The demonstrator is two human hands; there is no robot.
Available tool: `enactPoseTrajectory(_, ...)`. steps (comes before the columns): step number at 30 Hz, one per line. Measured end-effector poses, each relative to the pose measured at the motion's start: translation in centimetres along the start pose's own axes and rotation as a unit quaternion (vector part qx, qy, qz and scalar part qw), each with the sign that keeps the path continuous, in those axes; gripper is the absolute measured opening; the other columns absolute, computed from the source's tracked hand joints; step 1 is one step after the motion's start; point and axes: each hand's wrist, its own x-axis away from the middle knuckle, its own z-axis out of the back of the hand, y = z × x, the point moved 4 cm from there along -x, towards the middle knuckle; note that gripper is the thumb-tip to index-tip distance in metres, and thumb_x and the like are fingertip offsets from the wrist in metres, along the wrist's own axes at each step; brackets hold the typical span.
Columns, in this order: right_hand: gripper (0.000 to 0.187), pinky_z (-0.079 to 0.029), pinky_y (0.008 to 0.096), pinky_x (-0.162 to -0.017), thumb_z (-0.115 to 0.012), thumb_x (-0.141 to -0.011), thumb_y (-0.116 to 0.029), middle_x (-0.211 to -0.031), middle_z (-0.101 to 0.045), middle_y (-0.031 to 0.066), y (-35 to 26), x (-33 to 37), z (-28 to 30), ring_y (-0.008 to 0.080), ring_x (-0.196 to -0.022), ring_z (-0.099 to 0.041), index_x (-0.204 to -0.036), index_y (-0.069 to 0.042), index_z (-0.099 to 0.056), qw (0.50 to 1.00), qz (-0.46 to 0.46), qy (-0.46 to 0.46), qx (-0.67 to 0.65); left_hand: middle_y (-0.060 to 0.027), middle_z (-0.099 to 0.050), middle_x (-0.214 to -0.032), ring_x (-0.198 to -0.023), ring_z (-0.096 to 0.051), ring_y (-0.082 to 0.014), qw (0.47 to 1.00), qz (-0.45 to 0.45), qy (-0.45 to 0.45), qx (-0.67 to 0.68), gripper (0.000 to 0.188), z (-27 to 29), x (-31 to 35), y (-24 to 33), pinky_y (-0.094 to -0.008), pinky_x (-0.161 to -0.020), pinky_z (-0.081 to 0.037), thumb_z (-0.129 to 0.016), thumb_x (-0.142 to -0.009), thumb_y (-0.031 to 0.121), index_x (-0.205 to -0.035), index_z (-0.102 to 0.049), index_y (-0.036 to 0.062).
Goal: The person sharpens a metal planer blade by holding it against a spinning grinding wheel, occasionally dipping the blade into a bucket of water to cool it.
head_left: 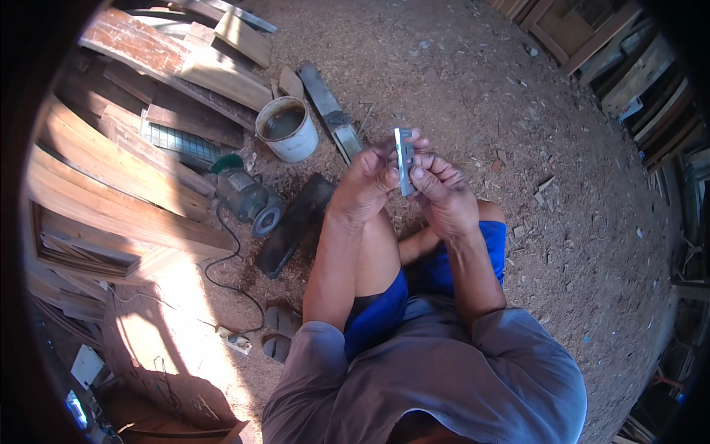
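Upright in front of me, between both hands, is a narrow flat metal strip (404, 161), silvery and blade-like, with a bright edge and dark slots or marks along it. My left hand (365, 186) grips it from the left, fingers closed, thumb near its middle. From the right, my right hand (448, 198) pinches its lower part with thumb and curled fingers. The fingertips behind the strip are partly hidden. Both forearms rest close to my bent, blue-clad legs.
Left of my hands stand a white bucket (299, 146) of murky water, a bench grinder (242, 194) with a cord, and a dark block (294, 228). A long narrow board (322, 92) lies beyond. Stacked planks (126, 166) fill the left; a socket strip (234, 340) and sandals (278, 333) lie nearer.
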Motion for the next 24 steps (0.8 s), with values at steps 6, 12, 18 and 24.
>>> enactPoseTrajectory(6, 0.009, -0.047, 0.0232, -0.068, -0.062, -0.090, -0.003, -0.084, -0.066, 0.0025, -0.9, 0.3, 0.4, 0.0066, -0.074, -0.056, -0.095, 0.003, -0.065, 0.978, 0.092, 0.002, 0.188, -0.0082, -0.066, -0.094, -0.083, -0.063, -0.0123, 0.987, -0.063, 0.128, -0.069, 0.019, 1.9, 0.2, -0.1, -0.0261, -0.075, -0.052, -0.068, -0.088, 0.011, -0.102, -0.060, 0.0020)
enactPoseTrajectory(12, 0.009, -0.046, 0.0232, -0.067, -0.063, -0.089, -0.004, -0.082, -0.065, 0.0026, -0.1, 0.1, 1.1, 0.0071, -0.074, -0.056, -0.095, 0.003, -0.066, 0.979, 0.058, -0.008, 0.194, -0.0044, -0.066, -0.079, -0.069, -0.062, -0.0097, 0.986, -0.033, 0.164, -0.020, 0.012, 2.5, 0.2, -0.3, -0.0231, -0.065, -0.050, -0.064, -0.091, 0.017, -0.087, -0.063, 0.0056)
enactPoseTrajectory(18, 0.009, -0.044, 0.0225, -0.064, -0.062, -0.090, -0.006, -0.079, -0.063, 0.0015, 0.2, 0.0, 1.3, 0.0065, -0.071, -0.054, -0.093, 0.002, -0.066, 0.979, 0.042, 0.019, 0.197, -0.0052, -0.067, -0.078, -0.067, -0.062, -0.0112, 0.979, -0.018, 0.199, -0.043, 0.027, 2.6, 0.3, -0.1, -0.0252, -0.065, -0.050, -0.060, -0.094, 0.030, -0.087, -0.065, 0.0049)
enactPoseTrajectory(24, 0.009, -0.042, 0.0221, -0.061, -0.061, -0.090, -0.007, -0.075, -0.062, -0.0004, 0.5, -0.6, 3.0, 0.0053, -0.067, -0.051, -0.091, 0.001, -0.066, 0.961, 0.054, 0.051, 0.266, -0.0086, -0.068, -0.096, -0.085, -0.062, -0.0124, 0.970, -0.016, 0.202, -0.135, 0.039, 2.4, 0.5, -0.1, -0.0275, -0.078, -0.049, -0.057, -0.095, 0.037, -0.102, -0.067, -0.0002)
